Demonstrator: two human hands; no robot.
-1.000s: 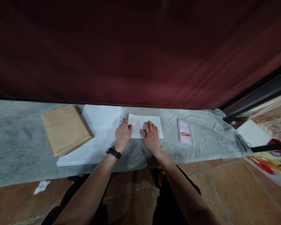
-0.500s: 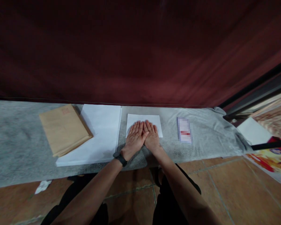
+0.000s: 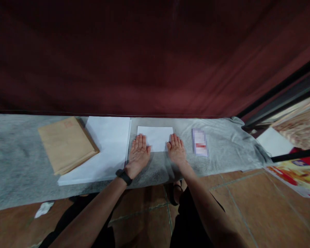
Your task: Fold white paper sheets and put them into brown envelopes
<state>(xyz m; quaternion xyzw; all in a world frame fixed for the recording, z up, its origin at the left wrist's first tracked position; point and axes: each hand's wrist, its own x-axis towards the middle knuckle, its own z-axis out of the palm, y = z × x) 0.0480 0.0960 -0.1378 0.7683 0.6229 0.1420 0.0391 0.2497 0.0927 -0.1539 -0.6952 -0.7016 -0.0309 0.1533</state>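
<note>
A small folded white sheet (image 3: 156, 136) lies on the grey cloth-covered table (image 3: 222, 151). My left hand (image 3: 138, 155) lies flat and open on the sheet's left end, a black watch on its wrist. My right hand (image 3: 177, 150) lies flat and open on the sheet's right end. Both palms press down with fingers stretched forward; neither hand holds anything.
A stack of white paper (image 3: 105, 144) lies left of the sheet, with brown envelopes (image 3: 67, 143) overlapping its left side. A small printed slip (image 3: 199, 142) lies to the right. A dark red curtain (image 3: 144, 58) hangs behind the table. Tiled floor (image 3: 248, 206) below.
My hands were together on the middle of the sheet half a second ago; they have slid apart to its left and right ends, staying flat.
</note>
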